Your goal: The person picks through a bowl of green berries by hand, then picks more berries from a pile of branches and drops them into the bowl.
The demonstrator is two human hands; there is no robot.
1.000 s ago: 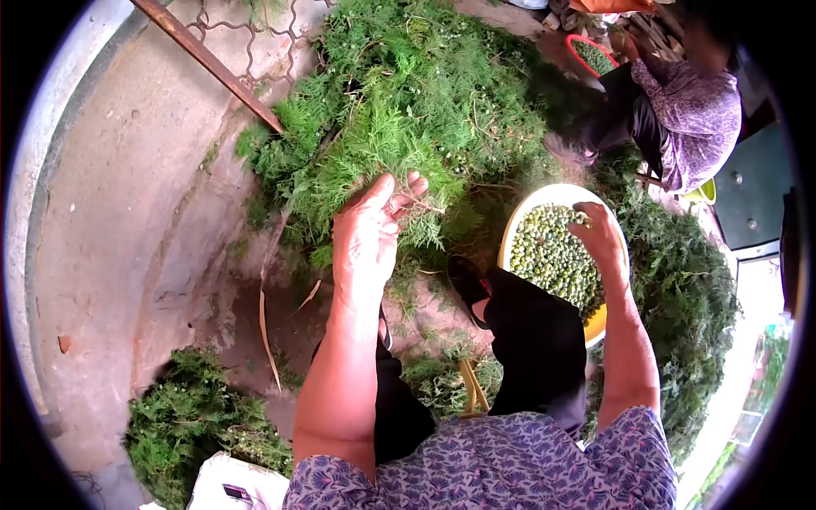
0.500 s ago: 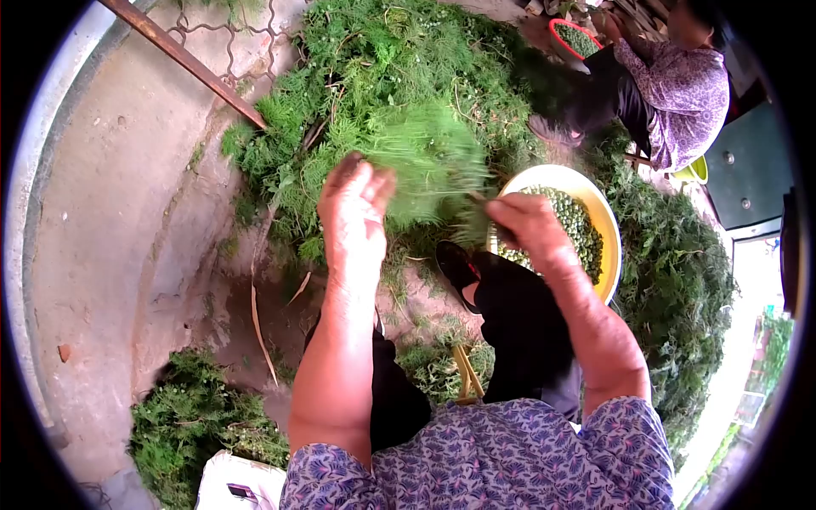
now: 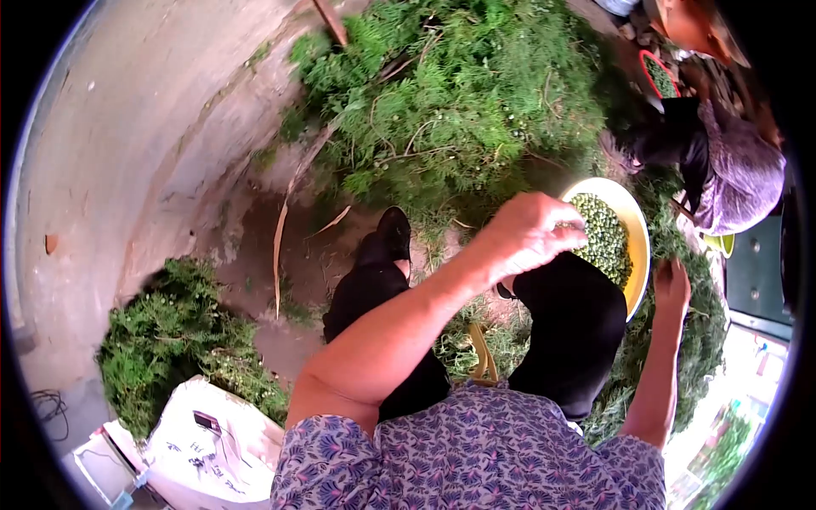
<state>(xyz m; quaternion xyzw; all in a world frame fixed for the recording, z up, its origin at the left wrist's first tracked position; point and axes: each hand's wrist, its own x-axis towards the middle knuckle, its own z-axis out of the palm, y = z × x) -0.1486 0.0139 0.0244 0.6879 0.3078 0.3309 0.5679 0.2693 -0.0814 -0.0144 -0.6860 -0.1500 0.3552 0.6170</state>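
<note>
My left hand (image 3: 537,231) is over the left rim of a yellow basin (image 3: 637,242). Its fingers are pinched together, and whatever they hold is too small to make out. Small round green berries (image 3: 602,238) fill much of the basin, which stands beside my right knee. Out to the right, my right hand (image 3: 671,287) is at a heap of green cuttings (image 3: 701,297). Its fingers look curled, their tips partly hidden against the greenery. A large pile of feathery green branches (image 3: 459,102) lies in front of my feet.
Another person (image 3: 735,170) sits at the upper right near a red-rimmed bowl (image 3: 659,76) of berries. A smaller green heap (image 3: 174,340) and a white sack (image 3: 212,442) with a dark device (image 3: 206,421) are at the lower left. A wooden pole (image 3: 330,21) touches the branches.
The blurred green sprig between my hands is gone from them. My left hand has crossed to the basin; my right has moved outward to the right-hand heap. The view has shifted.
</note>
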